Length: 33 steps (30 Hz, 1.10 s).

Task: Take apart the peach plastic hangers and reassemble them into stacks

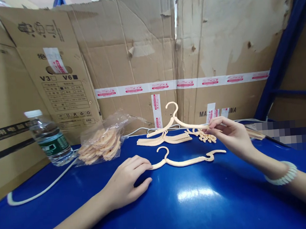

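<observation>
My right hand [230, 133] pinches the right end of a cream-coloured clothes hanger [188, 124], which is raised with its hook up. Below it, a stack of folded hanger pieces [151, 141] lies on the blue table [192, 213]. Nearer to me lies another cream hanger [184, 162], with a loose-looking hooked piece [211, 155] at its right end. My left hand [130, 181] rests on the table with its fingertips at this hanger's left end and its thumb apart. The left tip of that hanger is hidden behind my fingers.
A clear bag of cream pieces [99, 143] and a water bottle [51, 142] stand at the left. Small hooked pieces [205, 135] lie behind the right hand's hanger. A white cable [42, 192] runs along the left. Cardboard [127, 60] walls the back.
</observation>
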Tool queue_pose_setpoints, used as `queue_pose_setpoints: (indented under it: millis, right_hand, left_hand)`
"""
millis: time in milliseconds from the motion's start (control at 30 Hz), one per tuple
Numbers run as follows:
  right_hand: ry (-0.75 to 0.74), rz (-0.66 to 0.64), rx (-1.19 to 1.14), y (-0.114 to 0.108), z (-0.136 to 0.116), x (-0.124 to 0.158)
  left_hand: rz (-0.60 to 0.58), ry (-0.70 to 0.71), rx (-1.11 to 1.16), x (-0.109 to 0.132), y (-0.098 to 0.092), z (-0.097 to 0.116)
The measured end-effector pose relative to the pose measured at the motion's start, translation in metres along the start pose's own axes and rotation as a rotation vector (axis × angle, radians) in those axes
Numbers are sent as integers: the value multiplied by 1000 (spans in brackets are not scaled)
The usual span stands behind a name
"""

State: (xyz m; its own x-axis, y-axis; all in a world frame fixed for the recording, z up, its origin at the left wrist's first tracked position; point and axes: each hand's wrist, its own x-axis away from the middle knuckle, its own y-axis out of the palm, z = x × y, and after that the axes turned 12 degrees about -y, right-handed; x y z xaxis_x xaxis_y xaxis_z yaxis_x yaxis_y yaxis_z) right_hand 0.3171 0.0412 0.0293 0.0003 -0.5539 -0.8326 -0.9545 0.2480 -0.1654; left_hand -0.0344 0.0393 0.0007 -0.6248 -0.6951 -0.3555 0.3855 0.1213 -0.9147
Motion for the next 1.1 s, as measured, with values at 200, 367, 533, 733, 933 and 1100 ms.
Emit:
queue_pose_setpoints:
  millis: [200,367,533,733,933,1100]
  right_hand:
    - [-20,-21,-46,5,-7,1]
    - [-40,-138,-108,15,-14,8]
    - [-26,-249,-166,25,-12,22]
    - [29,-386,-153,25,-5,21]
    - [124,-283,262,-20,31,-1]
    - [-78,-536,727,-49,63,-2]
  left_hand:
    - [234,-101,5,-1,4,-5]
    - [542,-360,279,-6,4,-8]
    - [224,-263,362,-6,5,-2]
    - [139,-156,281,-5,6,-1]
    - [110,-134,276,-4,11,-6]
    - [89,-111,260,-2,12,-7]
